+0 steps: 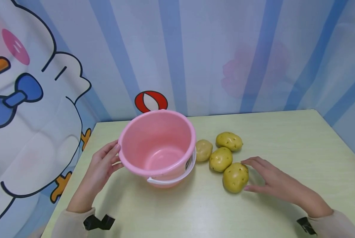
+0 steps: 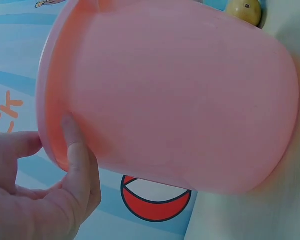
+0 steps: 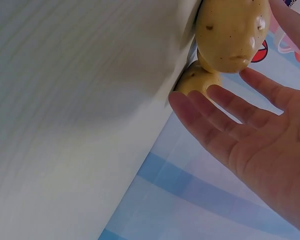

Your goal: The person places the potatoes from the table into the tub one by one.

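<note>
A pink bucket (image 1: 153,138) stands on the table, its mouth facing up and toward me and its inside bottom in sight. Its white handle (image 1: 173,181) hangs down along the near right side. My left hand (image 1: 103,165) grips the rim at the left, thumb on one side and fingers on the other, as the left wrist view shows on the bucket wall (image 2: 180,100). Right of the bucket lie several yellow potatoes (image 1: 221,160). My right hand (image 1: 277,183) is beside the nearest potato (image 1: 235,178), fingers spread and extended around its right side. Whether the fingertips touch it, I cannot tell.
The pale wooden table (image 1: 296,142) runs back to a blue striped backdrop (image 1: 213,49). A cartoon duck (image 1: 40,142) is printed on the backdrop at the left. One potato (image 1: 203,150) lies close against the bucket's right side.
</note>
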`<state>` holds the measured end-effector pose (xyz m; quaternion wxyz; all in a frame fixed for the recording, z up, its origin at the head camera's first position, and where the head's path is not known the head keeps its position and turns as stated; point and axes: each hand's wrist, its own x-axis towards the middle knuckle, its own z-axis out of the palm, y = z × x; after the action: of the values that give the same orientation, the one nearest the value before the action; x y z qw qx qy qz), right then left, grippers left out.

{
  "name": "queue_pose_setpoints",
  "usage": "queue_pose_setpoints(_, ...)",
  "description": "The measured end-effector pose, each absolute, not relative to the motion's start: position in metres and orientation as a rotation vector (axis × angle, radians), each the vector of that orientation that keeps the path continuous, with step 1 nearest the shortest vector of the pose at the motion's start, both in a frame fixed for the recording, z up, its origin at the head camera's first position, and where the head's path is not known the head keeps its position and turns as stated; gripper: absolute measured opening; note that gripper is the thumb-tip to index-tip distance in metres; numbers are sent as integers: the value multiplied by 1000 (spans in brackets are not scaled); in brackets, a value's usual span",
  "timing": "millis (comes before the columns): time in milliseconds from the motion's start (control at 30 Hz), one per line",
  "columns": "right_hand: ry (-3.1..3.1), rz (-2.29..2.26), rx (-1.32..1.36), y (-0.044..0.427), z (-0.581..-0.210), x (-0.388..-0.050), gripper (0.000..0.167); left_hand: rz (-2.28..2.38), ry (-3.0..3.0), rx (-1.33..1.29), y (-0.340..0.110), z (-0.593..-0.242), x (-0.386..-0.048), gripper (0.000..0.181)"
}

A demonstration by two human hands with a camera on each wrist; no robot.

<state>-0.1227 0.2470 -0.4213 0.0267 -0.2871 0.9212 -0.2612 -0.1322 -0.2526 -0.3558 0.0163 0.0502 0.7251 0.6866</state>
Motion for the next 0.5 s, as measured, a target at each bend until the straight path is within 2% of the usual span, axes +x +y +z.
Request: queue_pose_setpoints(500,2826,-774,-942,238,-424,-127,73,2211,2111,104,-250,-354,-138,55)
